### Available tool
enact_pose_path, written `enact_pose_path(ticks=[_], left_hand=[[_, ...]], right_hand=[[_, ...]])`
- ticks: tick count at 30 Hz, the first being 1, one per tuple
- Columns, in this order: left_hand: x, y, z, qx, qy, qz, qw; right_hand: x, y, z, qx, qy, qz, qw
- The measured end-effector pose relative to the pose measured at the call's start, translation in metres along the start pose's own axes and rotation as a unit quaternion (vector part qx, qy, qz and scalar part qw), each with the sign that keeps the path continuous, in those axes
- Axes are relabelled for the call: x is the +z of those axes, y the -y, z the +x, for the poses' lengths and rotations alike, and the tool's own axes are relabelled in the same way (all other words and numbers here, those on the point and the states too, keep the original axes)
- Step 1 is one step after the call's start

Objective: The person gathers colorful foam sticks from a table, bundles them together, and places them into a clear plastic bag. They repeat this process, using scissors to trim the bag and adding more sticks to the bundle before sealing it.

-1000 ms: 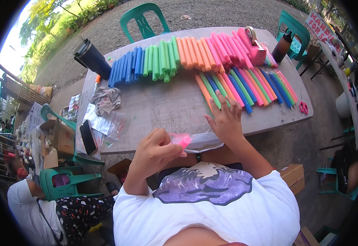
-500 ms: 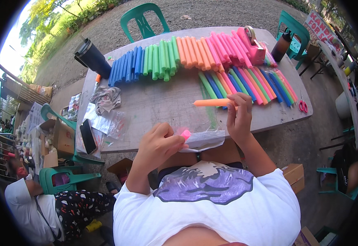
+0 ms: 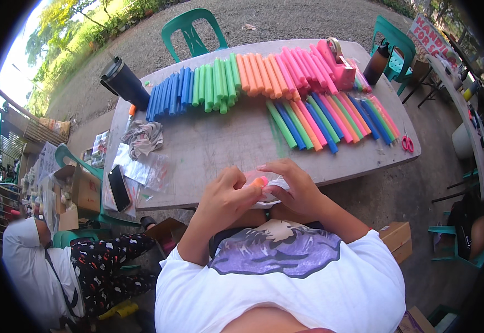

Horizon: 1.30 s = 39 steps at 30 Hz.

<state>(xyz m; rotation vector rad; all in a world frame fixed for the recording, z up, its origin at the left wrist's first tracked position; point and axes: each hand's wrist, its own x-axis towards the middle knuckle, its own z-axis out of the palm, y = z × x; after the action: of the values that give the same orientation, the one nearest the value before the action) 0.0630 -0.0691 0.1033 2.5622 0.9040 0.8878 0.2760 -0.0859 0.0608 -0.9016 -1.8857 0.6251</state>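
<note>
My left hand [image 3: 225, 195] is closed around candles just off the table's near edge. The ends of a pink candle [image 3: 263, 178] and an orange candle [image 3: 258, 182] show beside its fingertips; their lengths are hidden. My right hand [image 3: 293, 186] curves round from the other side, its thumb and fingers apart near the candle ends. Beneath and between the hands is a whitish clear plastic bag [image 3: 278, 185], partly covered by them. Farther off, rows of blue candles [image 3: 170, 91], green candles [image 3: 217, 83], orange candles [image 3: 261, 74] and pink candles [image 3: 308, 69] lie across the table.
Mixed-colour candles [image 3: 330, 119] lie in groups at the right, near pink scissors [image 3: 408, 144] and a pink tape dispenser [image 3: 339, 66]. At left are a dark tumbler [image 3: 125, 83], a grey rag [image 3: 143, 137] and a phone [image 3: 119, 187]. A person [image 3: 59, 277] sits lower left.
My right hand has come down and left to meet my left hand. The orange candle it held now sits beside the pink one at my left fingers. The seated person has shifted.
</note>
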Motion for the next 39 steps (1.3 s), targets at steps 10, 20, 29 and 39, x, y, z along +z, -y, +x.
enact_pose_path(ticks=[10,20,29,39], left_hand=[[0.0,0.004,-0.008,-0.04,0.003,-0.07,0.997],[-0.001,0.007,-0.011,-0.051,0.022,-0.124,0.991],[-0.005,0.003,-0.009,-0.029,0.057,-0.159,0.985],[-0.003,0.013,-0.014,-0.04,0.031,-0.162,0.985]], right_hand=[[-0.003,-0.07,-0.008,0.079,-0.094,-0.487,0.865],[-0.04,-0.011,0.008,0.055,-0.335,0.132,0.931],[-0.025,0.014,0.025,-0.002,0.057,-0.01,0.998],[-0.014,-0.062,-0.011,0.128,-0.102,-0.524,0.835]])
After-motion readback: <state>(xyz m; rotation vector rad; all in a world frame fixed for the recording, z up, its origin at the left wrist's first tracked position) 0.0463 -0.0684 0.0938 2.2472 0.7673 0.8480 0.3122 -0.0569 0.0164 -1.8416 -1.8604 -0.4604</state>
